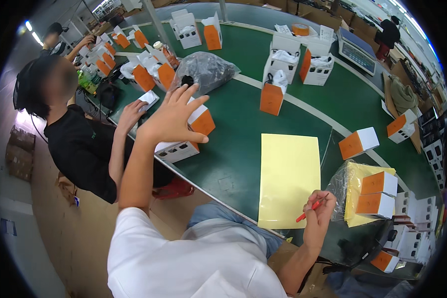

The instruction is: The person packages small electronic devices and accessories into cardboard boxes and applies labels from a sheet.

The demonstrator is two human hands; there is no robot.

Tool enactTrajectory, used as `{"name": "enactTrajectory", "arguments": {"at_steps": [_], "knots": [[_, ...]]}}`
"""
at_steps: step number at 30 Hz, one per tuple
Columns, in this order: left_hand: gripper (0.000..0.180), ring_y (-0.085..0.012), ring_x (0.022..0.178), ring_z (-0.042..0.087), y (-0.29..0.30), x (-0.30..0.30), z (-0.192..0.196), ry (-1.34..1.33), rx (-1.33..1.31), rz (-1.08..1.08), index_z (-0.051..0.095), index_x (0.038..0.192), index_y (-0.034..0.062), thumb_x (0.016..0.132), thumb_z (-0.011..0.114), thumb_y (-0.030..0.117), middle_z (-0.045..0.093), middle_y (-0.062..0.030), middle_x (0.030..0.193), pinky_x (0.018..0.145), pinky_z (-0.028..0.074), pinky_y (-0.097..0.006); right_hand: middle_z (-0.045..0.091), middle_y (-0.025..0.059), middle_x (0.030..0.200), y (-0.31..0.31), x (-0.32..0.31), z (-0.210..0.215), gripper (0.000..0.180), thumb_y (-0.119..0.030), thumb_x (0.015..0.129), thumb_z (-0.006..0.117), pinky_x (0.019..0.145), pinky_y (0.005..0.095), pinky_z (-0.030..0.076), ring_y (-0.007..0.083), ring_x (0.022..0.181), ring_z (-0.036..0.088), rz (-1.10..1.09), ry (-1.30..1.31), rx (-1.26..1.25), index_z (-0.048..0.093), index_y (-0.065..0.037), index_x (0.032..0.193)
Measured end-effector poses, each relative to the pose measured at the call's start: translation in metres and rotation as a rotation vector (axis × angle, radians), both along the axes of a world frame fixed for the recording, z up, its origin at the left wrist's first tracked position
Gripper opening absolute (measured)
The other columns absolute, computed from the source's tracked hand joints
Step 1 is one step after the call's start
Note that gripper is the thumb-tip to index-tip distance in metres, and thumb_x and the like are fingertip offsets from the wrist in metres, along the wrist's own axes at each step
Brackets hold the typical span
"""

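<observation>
My left hand (171, 116) is raised over the left part of the green table, fingers spread, with nothing in it. Close by it, partly hidden, are an orange-and-white box (202, 123) and a white box (178, 151) at the table edge. Just beyond the fingers lies a clear plastic bag (208, 72) with something dark at its near end. My right hand (320, 211) grips a slim red pen-like tool (310, 211) with a thin dark tip; its exact kind is unclear. Under that hand rests a yellow sheet (289, 174), flat at the table's front edge.
Two orange-and-white boxes (375, 204) sit on a yellow stack (352, 188) in plastic at right. Open boxes (283, 59) stand on the curved green belt (328, 102) behind. A scale (356, 49) is at back right. A co-worker (87, 144) in black reaches in from the left.
</observation>
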State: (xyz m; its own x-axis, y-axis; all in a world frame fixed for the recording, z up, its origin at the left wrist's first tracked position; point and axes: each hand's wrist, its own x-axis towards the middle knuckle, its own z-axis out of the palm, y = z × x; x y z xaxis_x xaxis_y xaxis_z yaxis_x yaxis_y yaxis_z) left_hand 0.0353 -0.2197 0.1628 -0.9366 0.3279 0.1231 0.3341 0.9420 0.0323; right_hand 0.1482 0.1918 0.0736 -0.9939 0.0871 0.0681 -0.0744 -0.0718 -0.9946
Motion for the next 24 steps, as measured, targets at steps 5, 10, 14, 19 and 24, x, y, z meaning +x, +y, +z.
{"name": "enactTrajectory", "arguments": {"at_steps": [5,10,14,19,24], "knots": [[0.077,-0.0385,0.13,0.053,-0.004,-0.044,-0.011,-0.293,-0.148,0.201,0.062,0.137,0.0159,0.066,0.082,0.039,0.056,-0.0149,0.14,0.104,0.05,-0.051,0.05,0.0056,0.112,-0.025,0.002,0.016,0.04,0.012,0.09,0.048,0.071,0.0205,0.045,0.0083,0.09,0.047,0.045,-0.056,-0.024,0.044,-0.006,0.126],[0.064,-0.0353,0.121,0.057,0.047,-0.036,-0.008,-0.106,-0.05,0.031,0.07,0.126,0.0146,0.067,0.078,0.037,0.06,-0.0111,0.132,0.097,0.054,-0.047,0.051,0.0068,0.114,-0.022,0.012,0.009,0.039,0.011,0.09,0.048,0.078,0.0239,0.046,0.0111,0.092,0.049,-0.014,-0.105,0.031,0.045,-0.005,0.125],[0.063,-0.0356,0.119,0.058,0.113,-0.041,-0.006,-0.084,0.069,-0.079,0.069,0.127,0.0129,0.072,0.075,0.042,0.06,-0.0124,0.13,0.094,0.054,-0.047,0.052,0.0128,0.116,0.0,0.006,0.004,0.034,0.01,0.092,0.049,0.088,0.0308,0.046,0.0229,0.096,0.054,0.012,0.16,0.704,0.053,0.0,0.124],[0.064,-0.0367,0.121,0.055,0.154,-0.056,-0.05,0.184,0.143,0.082,0.069,0.127,0.01,0.081,0.075,0.054,0.062,-0.0162,0.129,0.098,0.044,-0.05,0.057,0.0143,0.107,0.016,0.009,0.025,0.039,0.003,0.097,0.056,0.085,0.0316,0.047,0.0248,0.095,0.057,0.042,0.033,0.769,0.062,-0.001,0.134],[0.059,-0.0359,0.126,0.053,0.156,-0.018,-0.085,0.379,0.471,-0.29,0.066,0.125,0.0104,0.079,0.082,0.043,0.06,-0.0145,0.133,0.102,0.04,-0.052,0.061,0.0136,0.099,0.008,0.008,0.022,0.031,-0.001,0.095,0.062,0.078,0.0348,0.049,0.0272,0.086,0.061,0.014,-0.04,0.865,0.068,-0.004,0.125]]}}
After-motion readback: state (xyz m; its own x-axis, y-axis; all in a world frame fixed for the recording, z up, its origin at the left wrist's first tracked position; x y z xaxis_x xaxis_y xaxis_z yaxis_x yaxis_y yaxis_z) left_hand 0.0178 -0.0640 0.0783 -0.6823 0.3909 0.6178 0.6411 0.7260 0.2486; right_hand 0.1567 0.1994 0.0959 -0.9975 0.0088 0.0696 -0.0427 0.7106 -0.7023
